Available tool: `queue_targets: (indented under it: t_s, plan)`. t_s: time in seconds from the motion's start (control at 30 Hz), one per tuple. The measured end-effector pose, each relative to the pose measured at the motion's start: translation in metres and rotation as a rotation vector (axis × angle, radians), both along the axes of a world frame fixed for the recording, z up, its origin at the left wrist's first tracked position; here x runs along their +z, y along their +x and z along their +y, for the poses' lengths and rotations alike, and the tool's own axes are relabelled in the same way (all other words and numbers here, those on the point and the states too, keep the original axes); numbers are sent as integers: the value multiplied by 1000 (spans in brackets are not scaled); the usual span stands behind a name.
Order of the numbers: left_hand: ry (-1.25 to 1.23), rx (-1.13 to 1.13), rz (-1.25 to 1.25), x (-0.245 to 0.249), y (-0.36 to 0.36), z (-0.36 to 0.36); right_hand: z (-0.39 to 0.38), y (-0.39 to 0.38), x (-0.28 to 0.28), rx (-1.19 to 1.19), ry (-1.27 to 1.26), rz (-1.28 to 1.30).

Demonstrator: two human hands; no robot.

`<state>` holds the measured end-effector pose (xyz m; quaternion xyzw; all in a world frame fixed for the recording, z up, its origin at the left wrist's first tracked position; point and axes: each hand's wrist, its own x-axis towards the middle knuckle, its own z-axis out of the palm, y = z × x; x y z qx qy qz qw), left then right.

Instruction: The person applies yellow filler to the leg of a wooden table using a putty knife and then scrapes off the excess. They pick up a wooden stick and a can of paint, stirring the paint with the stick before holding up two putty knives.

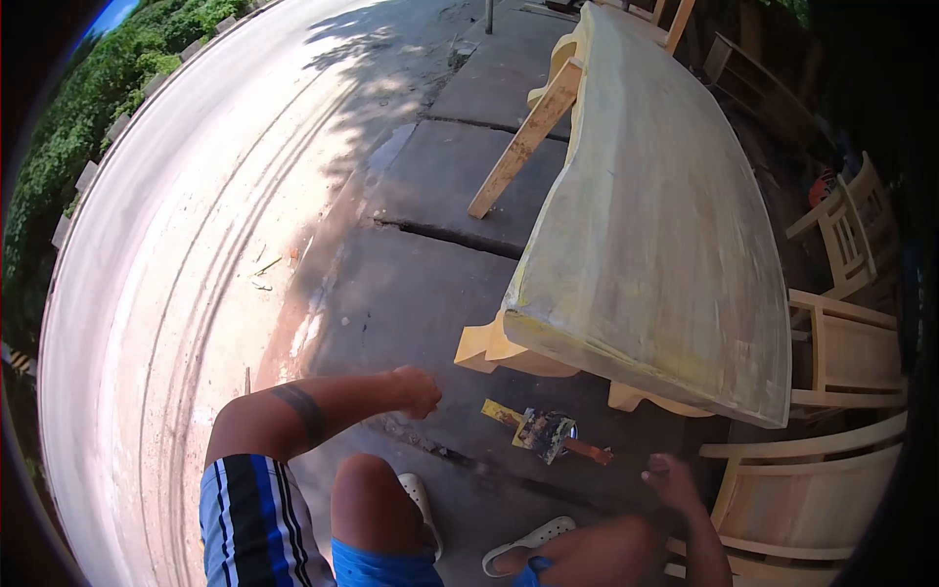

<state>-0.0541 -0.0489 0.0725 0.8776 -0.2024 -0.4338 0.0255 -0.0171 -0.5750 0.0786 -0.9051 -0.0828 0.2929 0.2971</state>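
Note:
Between my knees and the wooden slab, a smeared container [544,432] lies or stands on the ground. A yellow-stained flat strip [502,412] and a brown brush-like handle [591,451] stick out from it. To its left, my left hand [419,391] hangs above the pavement with curled fingers and no object showing in it. My right hand [671,481] is to the right of the container, close to a wooden chair, its fingers loosely bent and apart. Ahead is the large pale slab [665,225], its surface streaked yellow and grey. Neither hand touches it.
A wooden prop [528,137] leans at the slab's left edge, and carved wooden supports [514,352] show below it. Wooden chairs [851,352] line the right side. Cracked pavement [430,284] borders a sunlit road [205,215] on the left.

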Motion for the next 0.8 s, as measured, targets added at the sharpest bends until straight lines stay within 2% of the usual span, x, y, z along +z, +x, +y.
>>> queue_targets:
  t_s: [0.07, 0.13, 0.27, 0.33, 0.37, 0.43, 0.47, 0.53, 0.6, 0.63, 0.67, 0.73, 0.8]
  plan:
    - [89, 262, 15, 27, -7, 28, 3, -17, 32, -147, 77, 77]
    - [154, 397, -29, 48, -21, 66, 7, -35, 65, -301, 172, 118]
    - [235, 815, -148, 142, -53, 109, 26, -79, 143, -646, 465, 191]
    - [207, 829, -151, 165, -73, 125, 67, -84, 201, -784, 683, 391]
    - [133, 788, -34, 181, -76, 130, 87, -87, 220, -719, 772, 458]
    - [24, 1035, 214, 229, -37, 127, 140, -75, 254, -589, 937, 650]
    - [-101, 1196, 204, 230, -10, 136, 168, -66, 280, -529, 1003, 786]
    - [-353, 1514, 211, 212, 37, 163, 226, -31, 326, -250, 824, 701]
    - [-541, 1664, 155, 195, 131, 179, 287, 38, 379, 131, 624, 488]
    - [-656, 1696, 156, 167, 179, 191, 319, 72, 391, 306, 513, 393]
    - [-756, 1734, 144, 171, 234, 184, 345, 99, 392, 265, 517, 390]
    - [-901, 1692, 171, 110, 329, 190, 404, 155, 380, 152, 538, 321]
    - [-1022, 1766, 322, 81, 376, 179, 455, 194, 362, -232, 568, 414]
